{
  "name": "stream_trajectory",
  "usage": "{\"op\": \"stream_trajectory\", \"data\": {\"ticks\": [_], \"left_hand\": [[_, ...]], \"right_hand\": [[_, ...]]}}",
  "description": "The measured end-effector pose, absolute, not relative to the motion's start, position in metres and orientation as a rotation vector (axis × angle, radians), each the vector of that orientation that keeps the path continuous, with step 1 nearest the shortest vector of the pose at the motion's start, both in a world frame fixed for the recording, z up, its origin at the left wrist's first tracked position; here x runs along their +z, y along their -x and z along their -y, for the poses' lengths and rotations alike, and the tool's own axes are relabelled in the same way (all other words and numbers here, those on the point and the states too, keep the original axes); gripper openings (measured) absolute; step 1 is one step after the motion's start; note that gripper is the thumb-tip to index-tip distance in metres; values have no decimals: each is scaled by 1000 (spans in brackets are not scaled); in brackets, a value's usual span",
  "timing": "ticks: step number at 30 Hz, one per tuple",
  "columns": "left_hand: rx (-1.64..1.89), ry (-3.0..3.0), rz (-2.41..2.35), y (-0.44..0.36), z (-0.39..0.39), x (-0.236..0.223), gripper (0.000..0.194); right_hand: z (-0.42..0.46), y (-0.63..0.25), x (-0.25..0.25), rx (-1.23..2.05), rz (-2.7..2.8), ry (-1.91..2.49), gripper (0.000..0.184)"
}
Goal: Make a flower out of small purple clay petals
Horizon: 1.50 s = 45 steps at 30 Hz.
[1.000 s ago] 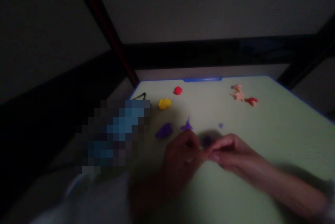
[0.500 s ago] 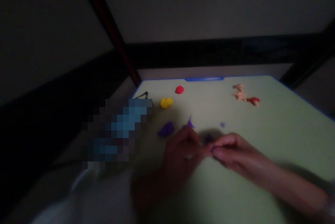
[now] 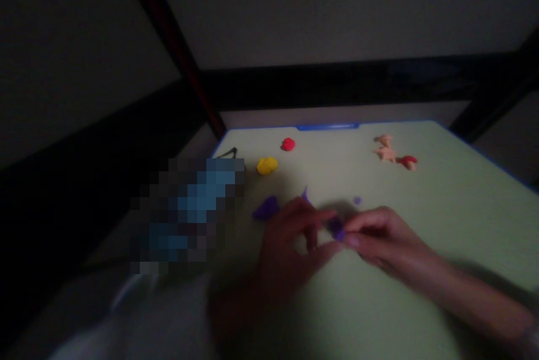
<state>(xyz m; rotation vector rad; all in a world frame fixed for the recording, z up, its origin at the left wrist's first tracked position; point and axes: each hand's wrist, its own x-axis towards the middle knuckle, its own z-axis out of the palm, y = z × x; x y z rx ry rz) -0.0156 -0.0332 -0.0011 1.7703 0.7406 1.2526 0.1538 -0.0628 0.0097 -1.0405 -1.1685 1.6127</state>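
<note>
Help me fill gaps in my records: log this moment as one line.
right hand: fingers pinch purple piece | left hand: open, close by | table: yellow lump, red lump

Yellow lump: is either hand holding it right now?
No, the yellow lump lies on the table, beyond and apart from both the left hand and the right hand.

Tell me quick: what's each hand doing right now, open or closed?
Left hand: open; whether it touches the small purple clay piece cannot be told.
Right hand: closed, pinching that piece.
</note>
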Motion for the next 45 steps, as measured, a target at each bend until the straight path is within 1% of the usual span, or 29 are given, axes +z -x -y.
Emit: {"op": "stream_trajectory", "data": {"ticks": [1,3,4,7,10,14,17,18,21,23,29,40,43,45], "left_hand": [[1199,-1688,-754,15,33,-2,22],[1089,-1537,-772,13,35,-3,17],[1034,-1476,-771,12,35,-3,17],[881,-1365,-765,11,39,-2,25],[780,-1402,-774,12,41,-1,27],[756,-1484,-776,13,40,0,30],[754,-1433,-791,12,39,1,28],[753,-1402,-795,12,39,2,27],[734,-1319,-780,9,40,5,25],[717,-1275,-755,8,41,6,24],[673,-1225,-755,8,43,7,30],[632,-1154,-688,10,42,3,37],[666,-1110,-681,10,41,1,40],[695,-1113,-705,10,40,2,38]], "right_hand": [[62,-155,11,1577,1203,1055,15],[61,-156,14,1496,1264,1076,15],[60,-157,15,1458,1289,1082,15],[59,-156,17,1382,1355,1104,14],[58,-155,18,1364,1415,1120,14],[58,-154,16,1345,1454,1117,15],[58,-155,13,1203,1479,1094,8],[59,-155,12,1128,1508,1073,9],[60,-155,11,945,1625,993,21],[62,-155,12,895,1664,965,22],[63,-156,14,860,1692,957,14],[66,-158,15,737,1703,891,13],[65,-158,14,720,1710,884,15],[65,-158,13,696,1730,890,15]]}}
